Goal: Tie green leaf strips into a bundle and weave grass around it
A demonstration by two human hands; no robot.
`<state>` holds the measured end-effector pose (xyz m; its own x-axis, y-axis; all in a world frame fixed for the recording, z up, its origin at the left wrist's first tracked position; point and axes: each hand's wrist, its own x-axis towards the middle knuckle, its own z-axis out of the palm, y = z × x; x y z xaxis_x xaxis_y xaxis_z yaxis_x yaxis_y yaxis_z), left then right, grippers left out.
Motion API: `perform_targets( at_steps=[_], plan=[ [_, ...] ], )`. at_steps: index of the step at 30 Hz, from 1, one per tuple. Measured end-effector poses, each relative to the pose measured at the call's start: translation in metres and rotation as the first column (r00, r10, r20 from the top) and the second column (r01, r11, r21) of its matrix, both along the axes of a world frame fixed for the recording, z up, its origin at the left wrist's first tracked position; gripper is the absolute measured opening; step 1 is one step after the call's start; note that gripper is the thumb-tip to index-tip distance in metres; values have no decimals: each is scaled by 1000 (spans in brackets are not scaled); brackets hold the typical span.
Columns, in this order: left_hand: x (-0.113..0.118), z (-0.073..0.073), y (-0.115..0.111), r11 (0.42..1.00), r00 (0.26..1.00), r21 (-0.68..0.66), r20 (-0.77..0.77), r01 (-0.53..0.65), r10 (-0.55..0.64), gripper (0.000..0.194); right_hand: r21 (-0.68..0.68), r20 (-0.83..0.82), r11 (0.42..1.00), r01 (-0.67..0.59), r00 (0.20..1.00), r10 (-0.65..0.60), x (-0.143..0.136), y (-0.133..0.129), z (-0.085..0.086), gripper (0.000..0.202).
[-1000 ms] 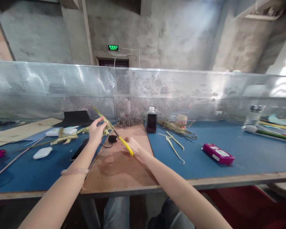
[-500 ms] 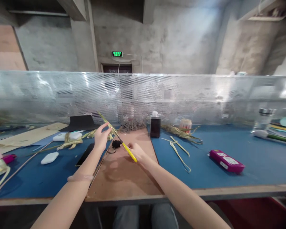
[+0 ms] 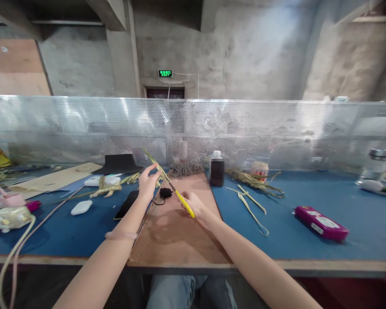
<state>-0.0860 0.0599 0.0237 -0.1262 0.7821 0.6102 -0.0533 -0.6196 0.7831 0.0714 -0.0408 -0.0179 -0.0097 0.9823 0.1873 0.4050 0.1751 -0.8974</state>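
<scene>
My left hand (image 3: 147,184) is raised over the board, its fingers pinching a thin greenish strip of dried plant fibre (image 3: 149,156) that points up and away. My right hand (image 3: 195,207) is closed around yellow-handled scissors (image 3: 185,204), whose blades run up toward the left fingertips along the strip. Whether the blades touch the strip, I cannot tell. Below the scissors a small bundle of black cord (image 3: 165,192) lies on the brown board (image 3: 176,244).
Right of the board are a dark bottle (image 3: 216,171), loose fibre strips (image 3: 251,210), a fibre bundle (image 3: 255,182) and a magenta pack (image 3: 321,223). Leftward lie a phone (image 3: 126,206), a white case (image 3: 81,207) and fibre scraps (image 3: 107,189). A perforated metal screen (image 3: 276,133) stands behind.
My view has turned slightly left, so everything sits further right in the picture. Both hands keep nearly the same pose with the strip and scissors.
</scene>
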Motion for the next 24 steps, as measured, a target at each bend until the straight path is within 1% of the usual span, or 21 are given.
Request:
perform_targets(
  at_steps=[6, 12, 17, 23, 24],
  plan=[
    [1, 1, -2, 1000, 1000, 1, -8, -2, 2, 46, -5, -34, 1000, -16, 999, 16, 2, 2, -4, 37],
    [2, 1, 1, 1000, 1000, -7, 10, -3, 3, 47, -17, -61, 999, -27, 998, 25, -1, -2, 1, 35],
    [3, 0, 3, 1000, 1000, -14, -8, 2, -2, 49, -21, -80, 999, -36, 996, 34, -3, -4, 4, 37],
    [6, 1, 6, 1000, 999, 3, 30, 14, -14, 47, -15, -68, 1000, -25, 997, 24, 0, -1, 5, 37],
    [7, 2, 5, 999, 999, -6, 36, 31, -31, 48, -17, -64, 1000, -21, 998, 20, 0, -1, 6, 37]
  ],
)
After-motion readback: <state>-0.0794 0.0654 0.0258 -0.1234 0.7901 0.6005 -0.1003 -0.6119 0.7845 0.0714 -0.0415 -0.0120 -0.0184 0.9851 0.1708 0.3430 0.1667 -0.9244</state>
